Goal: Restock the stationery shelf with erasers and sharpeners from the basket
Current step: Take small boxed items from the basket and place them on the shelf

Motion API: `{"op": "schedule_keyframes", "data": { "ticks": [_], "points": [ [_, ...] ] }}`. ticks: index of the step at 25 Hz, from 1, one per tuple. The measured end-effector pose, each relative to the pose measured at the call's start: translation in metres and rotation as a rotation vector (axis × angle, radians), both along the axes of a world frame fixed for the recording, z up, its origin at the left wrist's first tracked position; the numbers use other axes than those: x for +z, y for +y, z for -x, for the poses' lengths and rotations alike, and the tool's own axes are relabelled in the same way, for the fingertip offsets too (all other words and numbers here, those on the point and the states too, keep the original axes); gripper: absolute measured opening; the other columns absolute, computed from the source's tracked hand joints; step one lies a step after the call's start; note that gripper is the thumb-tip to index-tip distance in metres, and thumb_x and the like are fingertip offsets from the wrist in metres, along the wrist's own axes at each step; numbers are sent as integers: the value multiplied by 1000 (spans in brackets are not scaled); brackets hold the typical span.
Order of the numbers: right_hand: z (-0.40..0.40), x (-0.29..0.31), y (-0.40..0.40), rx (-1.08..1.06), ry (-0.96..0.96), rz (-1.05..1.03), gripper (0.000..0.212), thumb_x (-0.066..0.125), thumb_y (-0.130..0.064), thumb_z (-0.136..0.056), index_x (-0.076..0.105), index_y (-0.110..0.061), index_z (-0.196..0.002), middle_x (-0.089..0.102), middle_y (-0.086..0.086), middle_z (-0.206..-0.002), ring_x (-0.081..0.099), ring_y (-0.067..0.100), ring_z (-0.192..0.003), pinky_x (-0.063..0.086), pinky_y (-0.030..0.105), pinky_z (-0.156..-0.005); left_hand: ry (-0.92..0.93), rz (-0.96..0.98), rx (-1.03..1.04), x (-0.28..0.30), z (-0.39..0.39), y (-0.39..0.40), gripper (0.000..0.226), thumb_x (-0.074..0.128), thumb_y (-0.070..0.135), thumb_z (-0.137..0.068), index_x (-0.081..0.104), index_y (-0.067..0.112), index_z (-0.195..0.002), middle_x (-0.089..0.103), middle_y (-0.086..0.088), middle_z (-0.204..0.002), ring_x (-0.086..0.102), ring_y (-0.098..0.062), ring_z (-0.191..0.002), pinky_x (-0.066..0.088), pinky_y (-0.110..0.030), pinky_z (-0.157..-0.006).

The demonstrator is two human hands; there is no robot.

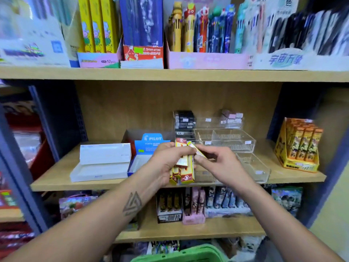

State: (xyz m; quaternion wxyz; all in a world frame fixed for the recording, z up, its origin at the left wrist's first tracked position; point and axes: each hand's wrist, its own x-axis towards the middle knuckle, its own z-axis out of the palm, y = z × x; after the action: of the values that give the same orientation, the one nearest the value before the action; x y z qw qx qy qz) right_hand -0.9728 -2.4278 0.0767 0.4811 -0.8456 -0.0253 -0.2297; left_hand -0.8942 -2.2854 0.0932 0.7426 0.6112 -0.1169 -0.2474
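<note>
Hands raised before middle shelf (56,183). Bundle of yellow-and-brown packs (184,168) gripped upright in left hand (167,163), fingers curled round it, at centre of view. One pack (196,150) at bundle's top pinched by right hand (217,163), thumb and forefinger closed on it, tilted toward 2 o'clock. Clear acrylic trays (234,141) seen just behind hands, toward 1 o'clock. Blue Pilot box (151,143) at 11 o'clock of hands. Green basket (181,255) rim seen at 6 o'clock, bottom edge.
</note>
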Motion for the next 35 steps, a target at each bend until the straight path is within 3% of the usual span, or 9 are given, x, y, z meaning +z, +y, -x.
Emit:
{"op": "schedule_keyframes", "data": {
  "ticks": [2,4,6,9,12,15,23,29,35],
  "points": [
    [-12,19,-13,19,40,-48,34,67,-8,-92,71,-34,-114,73,-19,-105,67,-2,-97,51,15,-87,-67,-71,-22,18,-15,-8,19,74,-4,-80,69,-5,-99,69,-20,-70,67,-27,-51,57,-33,-47],
    [-31,38,-35,-64,61,-2,31,69,-3,-87,75,-26,-108,76,-10,-100,68,5,-88,51,16,-76,-175,-202,-19,33,-36,-18,22,78,-1,-77,70,-5,-97,69,-20,-73,68,-30,-56,60,-39,-55],
    [-60,52,-60,-234,57,212,27,72,-3,-80,75,-24,-97,75,-4,-95,69,15,-89,51,23,-76,-397,-404,6,45,-64,-30,20,82,4,-72,69,0,-87,67,-16,-69,64,-27,-58,55,-37,-56],
    [-101,64,-91,-407,218,632,22,77,-15,-79,73,-28,-96,69,-4,-94,66,18,-93,49,25,-79,-842,-812,-23,62,-100,-49,21,80,13,-69,60,10,-70,56,-5,-59,53,-20,-53,44,-27,-47],
    [-132,61,-104,-362,382,828,25,77,-10,-79,72,-26,-97,69,1,-102,65,21,-98,53,28,-82,-1115,-1076,-149,71,-116,-64,33,85,25,-66,58,8,-69,56,-1,-59,53,-22,-57,42,-29,-51],
    [-152,51,-103,-270,430,899,27,75,-5,-74,72,-27,-88,71,3,-101,67,22,-94,55,29,-80,-1265,-1206,-296,65,-121,-75,44,88,31,-63,48,11,-62,49,2,-56,50,-22,-56,35,-28,-49],
    [-167,32,-100,-283,404,960,27,71,1,-74,72,-17,-94,67,9,-99,67,26,-90,58,32,-79,-1333,-1369,-326,46,-132,-76,20,78,21,-68,59,14,-71,55,1,-65,54,-16,-61,40,-27,-51],
    [-163,31,-98,-249,438,900,24,69,5,-76,73,-13,-90,71,8,-97,68,25,-91,57,35,-81,-1324,-1368,-329,46,-135,-73,26,78,22,-70,53,15,-67,54,0,-65,51,-17,-60,37,-27,-49],
    [-169,36,-91,-268,480,1119,14,75,-11,-82,71,-17,-94,65,6,-91,67,28,-89,58,34,-80,-1217,-1274,-392,51,-139,-67,27,83,23,-71,59,11,-74,57,-4,-67,53,-20,-58,38,-25,-46]
  ]
}}
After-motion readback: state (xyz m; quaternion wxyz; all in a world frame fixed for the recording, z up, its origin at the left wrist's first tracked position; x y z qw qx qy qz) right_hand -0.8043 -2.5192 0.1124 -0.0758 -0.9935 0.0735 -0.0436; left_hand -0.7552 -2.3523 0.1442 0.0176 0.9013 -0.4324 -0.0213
